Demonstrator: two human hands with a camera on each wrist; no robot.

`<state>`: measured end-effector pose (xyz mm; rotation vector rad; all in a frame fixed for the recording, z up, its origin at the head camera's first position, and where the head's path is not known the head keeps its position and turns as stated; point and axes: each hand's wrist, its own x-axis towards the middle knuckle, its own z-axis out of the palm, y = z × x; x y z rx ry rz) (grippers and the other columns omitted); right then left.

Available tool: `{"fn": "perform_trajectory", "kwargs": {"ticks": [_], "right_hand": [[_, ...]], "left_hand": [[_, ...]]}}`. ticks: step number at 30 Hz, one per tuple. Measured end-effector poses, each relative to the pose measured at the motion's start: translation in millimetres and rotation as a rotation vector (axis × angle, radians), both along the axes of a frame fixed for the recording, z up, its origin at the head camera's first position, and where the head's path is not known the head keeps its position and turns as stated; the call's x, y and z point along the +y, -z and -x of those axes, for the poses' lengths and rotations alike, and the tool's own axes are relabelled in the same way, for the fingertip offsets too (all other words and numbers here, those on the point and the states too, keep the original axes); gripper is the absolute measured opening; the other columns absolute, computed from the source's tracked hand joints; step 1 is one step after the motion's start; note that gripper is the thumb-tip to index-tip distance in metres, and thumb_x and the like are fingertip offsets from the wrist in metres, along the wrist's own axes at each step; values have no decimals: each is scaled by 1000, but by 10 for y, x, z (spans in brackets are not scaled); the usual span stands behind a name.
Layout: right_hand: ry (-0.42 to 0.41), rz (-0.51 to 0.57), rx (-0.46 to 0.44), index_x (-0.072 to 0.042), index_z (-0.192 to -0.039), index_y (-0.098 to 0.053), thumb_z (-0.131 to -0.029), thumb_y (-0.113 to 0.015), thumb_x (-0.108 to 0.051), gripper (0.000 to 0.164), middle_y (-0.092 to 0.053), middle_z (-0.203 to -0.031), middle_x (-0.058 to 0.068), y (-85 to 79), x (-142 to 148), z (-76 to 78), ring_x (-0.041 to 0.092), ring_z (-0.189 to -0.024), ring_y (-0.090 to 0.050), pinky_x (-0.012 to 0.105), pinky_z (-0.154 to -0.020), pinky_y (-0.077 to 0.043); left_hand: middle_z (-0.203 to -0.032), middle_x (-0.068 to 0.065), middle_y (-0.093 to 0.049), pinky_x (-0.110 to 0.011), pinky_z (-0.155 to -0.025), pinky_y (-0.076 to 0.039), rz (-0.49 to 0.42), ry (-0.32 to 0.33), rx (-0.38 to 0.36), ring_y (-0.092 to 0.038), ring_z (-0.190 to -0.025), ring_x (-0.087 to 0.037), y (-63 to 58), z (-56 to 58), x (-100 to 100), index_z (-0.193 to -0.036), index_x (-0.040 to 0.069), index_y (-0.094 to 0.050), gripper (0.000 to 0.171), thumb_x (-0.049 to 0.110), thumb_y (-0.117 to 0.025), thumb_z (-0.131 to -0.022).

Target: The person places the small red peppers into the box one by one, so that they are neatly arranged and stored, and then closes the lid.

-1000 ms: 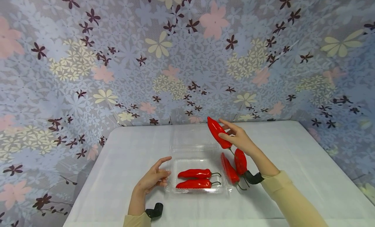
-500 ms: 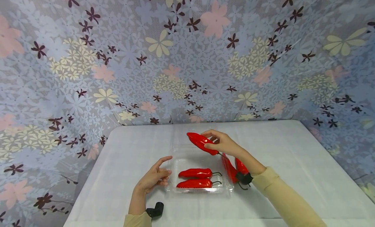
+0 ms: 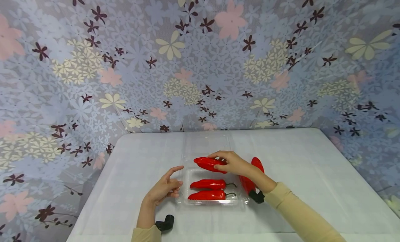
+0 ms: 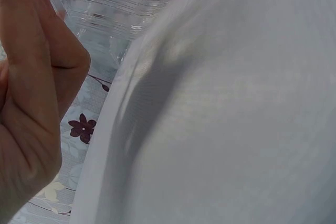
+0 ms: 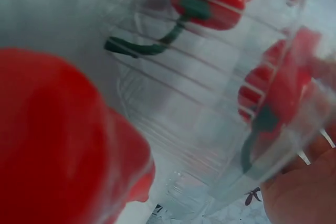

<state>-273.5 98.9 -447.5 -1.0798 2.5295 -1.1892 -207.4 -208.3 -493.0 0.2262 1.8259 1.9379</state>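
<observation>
My right hand (image 3: 229,162) grips a red pepper (image 3: 204,163) from above, over the back part of a clear plastic clamshell box (image 3: 212,202). In the right wrist view the held pepper (image 5: 275,90) shows through the ribbed wall, its green stem hanging down. Two more red peppers, one behind (image 3: 207,184) and one in front (image 3: 207,195), lie side by side in the box, stems to the right. My left hand (image 3: 164,188) is at the box's left edge, index finger extended and other fingers loosely bent, gripping nothing.
The clear lid (image 3: 206,144) lies folded open toward the back. Right of the box lie two more red peppers, one nearer (image 3: 247,183) and one farther (image 3: 257,163), partly hidden by my right forearm. All stands on a white-covered table (image 3: 300,158) before a flowered cloth (image 3: 200,61).
My right hand has carried the gripped pepper left and down, from beside the lid to over the back of the box, turning it nearly level. The left hand stays put.
</observation>
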Motion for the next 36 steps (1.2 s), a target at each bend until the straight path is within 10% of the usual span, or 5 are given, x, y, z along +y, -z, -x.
{"fn": "perform_trajectory", "kwargs": {"ticks": [36], "right_hand": [[-68,-256,59,-11,-125,-62,-91,-62,-13,34,-62,-116,1,227,-167,-56,16,-105,-57,36,-92,-48]], "left_hand": [[-64,-2,-47,-21,-52,-52,12,1,9,-47,-50,-8,-3,12,-17,-147,12,-28,66,8,-63,-90]]}}
